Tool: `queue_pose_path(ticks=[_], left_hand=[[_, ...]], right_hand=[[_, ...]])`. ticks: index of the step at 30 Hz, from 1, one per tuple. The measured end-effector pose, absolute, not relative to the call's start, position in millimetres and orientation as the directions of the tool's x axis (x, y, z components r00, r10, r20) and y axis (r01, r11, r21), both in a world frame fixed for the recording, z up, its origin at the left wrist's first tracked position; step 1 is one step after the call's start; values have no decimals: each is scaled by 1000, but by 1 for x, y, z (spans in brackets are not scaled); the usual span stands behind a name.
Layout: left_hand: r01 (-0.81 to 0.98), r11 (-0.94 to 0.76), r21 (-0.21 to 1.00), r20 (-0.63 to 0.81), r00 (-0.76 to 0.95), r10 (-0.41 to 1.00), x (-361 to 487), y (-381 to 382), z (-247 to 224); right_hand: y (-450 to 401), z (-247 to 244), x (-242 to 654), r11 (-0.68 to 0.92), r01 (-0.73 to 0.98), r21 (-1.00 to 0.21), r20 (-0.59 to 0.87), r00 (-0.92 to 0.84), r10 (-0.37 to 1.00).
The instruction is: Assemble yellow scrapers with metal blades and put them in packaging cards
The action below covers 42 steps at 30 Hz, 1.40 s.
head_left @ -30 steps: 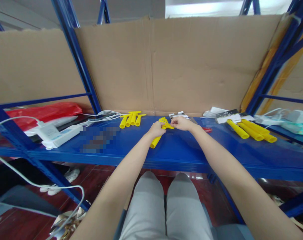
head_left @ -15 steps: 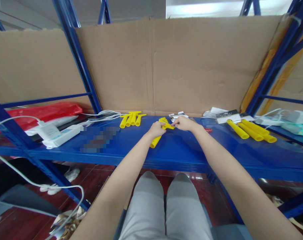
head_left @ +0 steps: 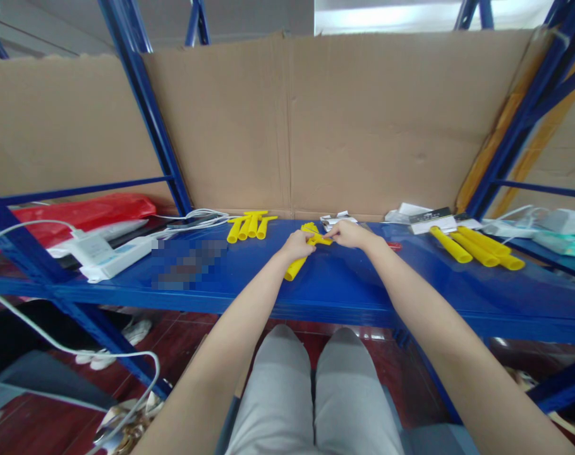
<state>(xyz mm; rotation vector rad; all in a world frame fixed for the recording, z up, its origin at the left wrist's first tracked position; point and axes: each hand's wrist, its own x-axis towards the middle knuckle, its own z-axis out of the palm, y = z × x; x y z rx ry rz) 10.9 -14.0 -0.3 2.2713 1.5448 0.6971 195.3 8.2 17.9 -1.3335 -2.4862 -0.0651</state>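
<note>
My left hand (head_left: 297, 245) is closed round a yellow tool (head_left: 294, 269) with a tubular handle, over the middle of the blue shelf (head_left: 249, 272). My right hand (head_left: 347, 234) is beside it, with fingertips at the right end of the tool's yellow head; whether they pinch it is too small to tell. Just behind the hands lies a small white and silver wrapper (head_left: 338, 217). Several yellow tools (head_left: 252, 226) stand side by side to the left, near the cardboard. Further right, several yellow handles (head_left: 477, 248) lie with black and white cards (head_left: 432, 221).
A white power strip (head_left: 119, 258) with cables and a red bag (head_left: 88, 213) are at the left. Cardboard (head_left: 363, 126) closes off the back between blue posts. A small red item (head_left: 394, 246) lies right of my right hand. Plastic packages (head_left: 565, 234) sit at the far right.
</note>
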Motion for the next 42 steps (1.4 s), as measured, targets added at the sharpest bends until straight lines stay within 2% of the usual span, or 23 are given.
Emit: queue_pose_path(ticks=[7,12,18,22,26,29,33,38,42], left_hand=[[653,-290,700,111,301,947,11,-19,0],[544,-263,797,86,329,941,10,-19,-2],[514,-239,824,74,321,944,9,-20,1],[503,-270,821,119,312,943,10,-22,3],[536,-314,783,152,325,933,11,-23,2],[581,-400,709,197,380,904,12,-25,2],[651,-522,552,265,456,850,12,-28,4],[730,-565,386,259,502,825,11,-28,3],[766,-549,335,255,487,835,10,-29,4]], right_hand=[[1,24,195,572,817,-67,271,-537,799],[3,25,196,587,809,-23,284,-558,780],[8,24,198,599,800,-40,304,-561,770],[9,22,200,593,797,-111,412,-506,758],[12,15,199,538,806,-248,485,-377,789],[14,10,196,461,796,-393,408,-299,863],[11,9,190,339,731,-593,287,-202,936],[5,13,186,263,602,-753,239,-122,963],[6,14,184,263,486,-834,237,-115,965]])
